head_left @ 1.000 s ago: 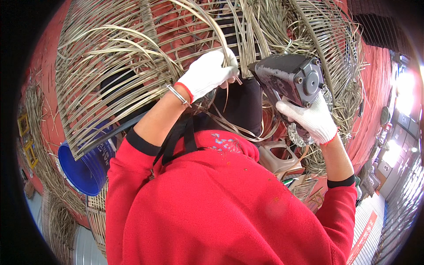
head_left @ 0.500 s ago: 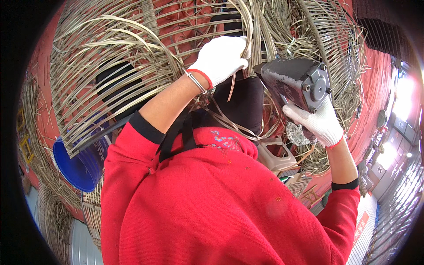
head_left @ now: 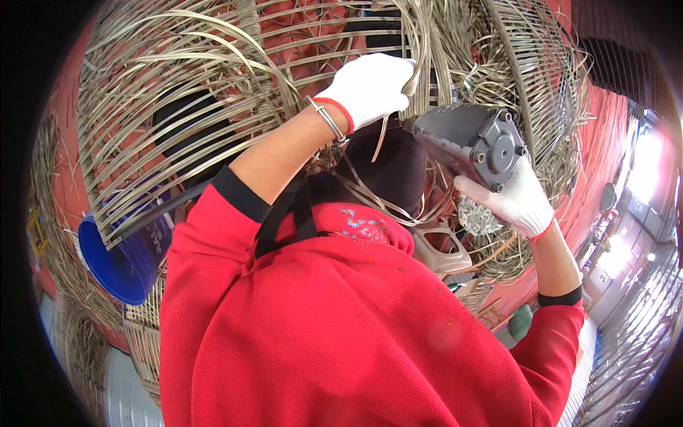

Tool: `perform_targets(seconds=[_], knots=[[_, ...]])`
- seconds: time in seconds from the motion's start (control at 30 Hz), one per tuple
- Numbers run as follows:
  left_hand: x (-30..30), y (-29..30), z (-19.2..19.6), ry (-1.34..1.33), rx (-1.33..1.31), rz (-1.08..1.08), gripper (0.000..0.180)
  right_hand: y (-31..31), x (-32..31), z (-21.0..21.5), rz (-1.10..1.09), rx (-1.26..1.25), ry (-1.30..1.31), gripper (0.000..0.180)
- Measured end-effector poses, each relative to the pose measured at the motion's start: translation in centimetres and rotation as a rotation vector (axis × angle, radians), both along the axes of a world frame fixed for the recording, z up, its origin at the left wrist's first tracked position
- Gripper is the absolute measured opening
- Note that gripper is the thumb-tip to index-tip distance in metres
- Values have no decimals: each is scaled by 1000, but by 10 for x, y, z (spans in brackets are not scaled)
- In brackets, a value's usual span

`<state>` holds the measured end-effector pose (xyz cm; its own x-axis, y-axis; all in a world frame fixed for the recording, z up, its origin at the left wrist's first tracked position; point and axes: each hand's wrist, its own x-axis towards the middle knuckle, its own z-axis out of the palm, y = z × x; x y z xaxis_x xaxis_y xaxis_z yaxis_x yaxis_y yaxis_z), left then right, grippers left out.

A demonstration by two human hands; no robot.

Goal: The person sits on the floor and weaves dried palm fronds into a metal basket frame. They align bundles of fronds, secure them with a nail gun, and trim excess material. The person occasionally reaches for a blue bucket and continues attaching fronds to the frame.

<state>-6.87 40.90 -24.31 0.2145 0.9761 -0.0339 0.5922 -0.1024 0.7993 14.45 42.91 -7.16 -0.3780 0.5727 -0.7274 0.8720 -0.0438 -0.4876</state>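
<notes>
My left hand (head_left: 368, 87), in a white knit glove, is closed around a bundle of pale flat rattan strips (head_left: 421, 35) at the upper middle. My right hand (head_left: 514, 202), gloved too, grips a worn dark grey pneumatic nail gun (head_left: 466, 139). Its bolted end cap faces me, and its nose points left, close by my left fingers and the strips. How the nose meets the work is hidden. Curved rattan ribs form a woven lattice frame (head_left: 171, 135) to the left. Below my left hand lies a dark seat-like surface (head_left: 388, 167).
A blue bucket (head_left: 117, 263) stands at the left under the lattice. Tangled loose strips (head_left: 477, 53) hang behind the nail gun. A beige plastic stool (head_left: 445, 249) is beside my lap. Red sheeting (head_left: 601, 142) covers the floor beyond.
The nail gun has tilted and shifted slightly down, its nose closer to my left hand. My left hand has moved a little right and up, still holding the strips.
</notes>
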Motion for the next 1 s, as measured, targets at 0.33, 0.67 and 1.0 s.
perform_targets(seconds=[0.33,0.67,1.0], knots=[[4,1,-12,-23,50,23,30,6,-4,-11,213,159,39,42],[4,3,-10,-14,-32,25,32,15,-25,-8,731,260,-214,47],[5,4,-13,-41,24,40,34,27,-27,-5,524,165,10,42]])
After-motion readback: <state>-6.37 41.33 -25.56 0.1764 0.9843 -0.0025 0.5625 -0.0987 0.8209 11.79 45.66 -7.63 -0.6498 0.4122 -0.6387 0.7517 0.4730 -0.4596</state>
